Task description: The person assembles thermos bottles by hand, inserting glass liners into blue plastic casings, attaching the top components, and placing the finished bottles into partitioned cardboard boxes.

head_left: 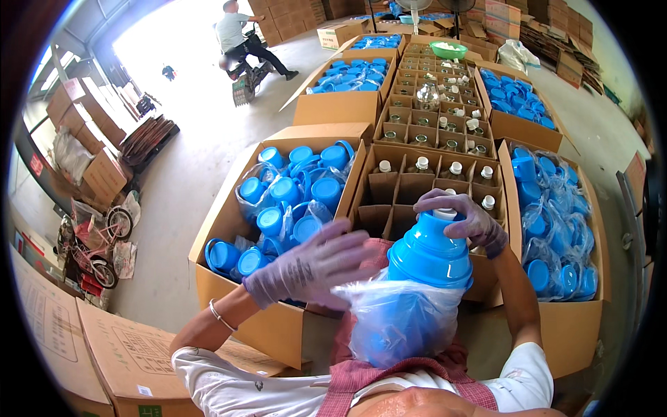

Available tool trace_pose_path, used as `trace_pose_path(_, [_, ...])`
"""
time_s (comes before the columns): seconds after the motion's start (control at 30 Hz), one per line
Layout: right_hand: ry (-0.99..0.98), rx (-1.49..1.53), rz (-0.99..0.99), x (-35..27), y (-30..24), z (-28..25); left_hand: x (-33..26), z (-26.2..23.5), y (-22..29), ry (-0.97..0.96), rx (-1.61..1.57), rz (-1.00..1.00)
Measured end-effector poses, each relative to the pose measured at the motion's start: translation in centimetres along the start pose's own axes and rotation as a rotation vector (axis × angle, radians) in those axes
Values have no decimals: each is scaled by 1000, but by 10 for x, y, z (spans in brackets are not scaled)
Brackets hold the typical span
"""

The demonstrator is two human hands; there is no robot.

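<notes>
Close to my chest stands a blue vacuum flask [431,254] with a stepped shoulder and a white stopper [445,213]. My right hand [464,217], in a purple-grey glove, closes around its top. Clear plastic film [410,320] is bunched about the lower part of the flask. To the left, my gloved left hand [313,265] is open, its fingers stretched toward the flask and slightly blurred; it holds nothing. Ahead of the flask, a divided carton [410,154] holds several glass bottles with white caps [455,169]. Some of its front compartments show no bottle.
Cartons of blue cups and lids stand at left [208,236] and right [556,313]. More divided cartons [436,132] run away behind, with a green basin [448,50] on top. Closed cartons [132,344] lie near left. A person [240,38] rides a motorbike [246,75] beyond.
</notes>
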State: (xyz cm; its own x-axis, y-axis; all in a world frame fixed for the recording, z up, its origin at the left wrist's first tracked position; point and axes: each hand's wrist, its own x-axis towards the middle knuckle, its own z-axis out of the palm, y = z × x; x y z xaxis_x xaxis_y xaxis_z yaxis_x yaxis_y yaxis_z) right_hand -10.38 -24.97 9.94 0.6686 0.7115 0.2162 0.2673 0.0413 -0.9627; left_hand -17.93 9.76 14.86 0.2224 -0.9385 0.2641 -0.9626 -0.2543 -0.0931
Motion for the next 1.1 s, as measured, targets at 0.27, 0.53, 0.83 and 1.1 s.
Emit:
trace_pose_path(0.27, [-34, -217, -60, 30, -18, 32, 65, 34, 35, 52, 128, 475])
trace_pose_path(0.53, [34, -353, 30, 35, -34, 57, 118, 54, 52, -52, -287, 493])
trace_pose_path(0.83, [746, -145, -16, -67, -17, 14, 62, 34, -24, 36, -452, -315])
trace_pose_path(1.1, [444, -507, -275, -130, 43, 13, -42, 181, -27, 699, -1455, -1300])
